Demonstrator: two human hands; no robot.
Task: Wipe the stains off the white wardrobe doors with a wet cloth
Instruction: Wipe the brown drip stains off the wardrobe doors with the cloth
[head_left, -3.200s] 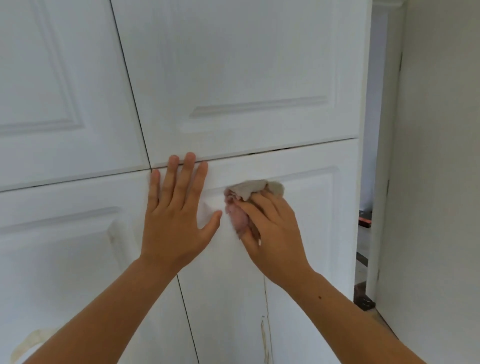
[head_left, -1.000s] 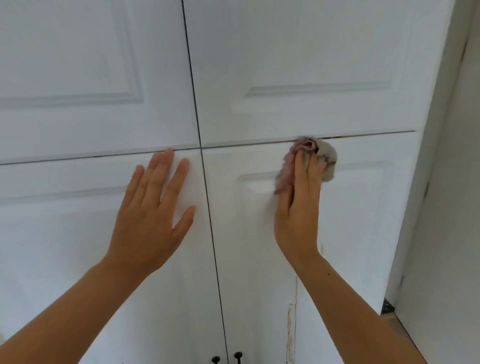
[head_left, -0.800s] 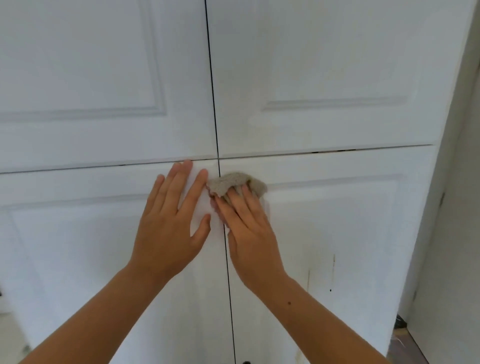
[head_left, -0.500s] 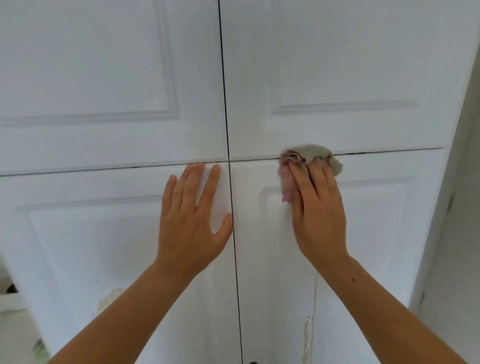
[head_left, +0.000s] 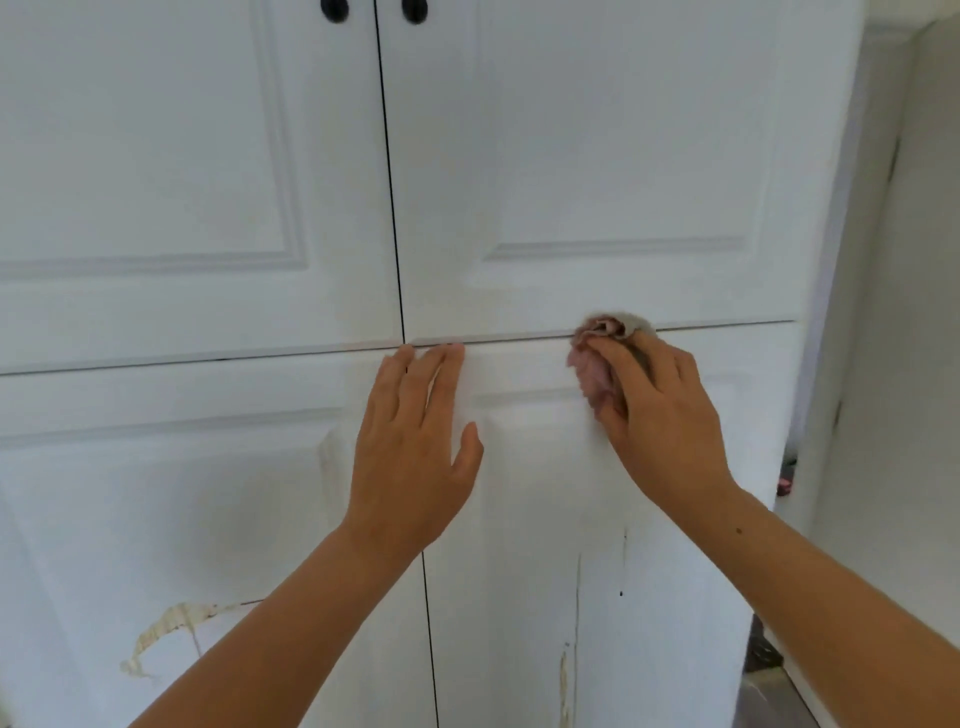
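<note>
White panelled wardrobe doors fill the view. My right hand (head_left: 654, 410) presses a crumpled grey and pink cloth (head_left: 602, 353) against the top edge of the lower right door (head_left: 545, 519), at the gap under the upper right door (head_left: 597, 156). My left hand (head_left: 415, 441) lies flat with straight fingers across the seam between the lower left door (head_left: 156, 519) and the lower right door. A yellowish peeled patch (head_left: 166, 631) marks the lower left door. A thin brownish streak (head_left: 571, 623) runs down the lower right door.
Two black knobs (head_left: 374, 10) sit at the top on the upper doors. A white wall (head_left: 909, 364) stands close on the right, with a narrow gap and a strip of floor (head_left: 763, 675) beside the wardrobe.
The cloth has gone left to the centre seam and back right along the lower right door's top edge. My left hand stays flat near the seam. The view has tilted upward.
</note>
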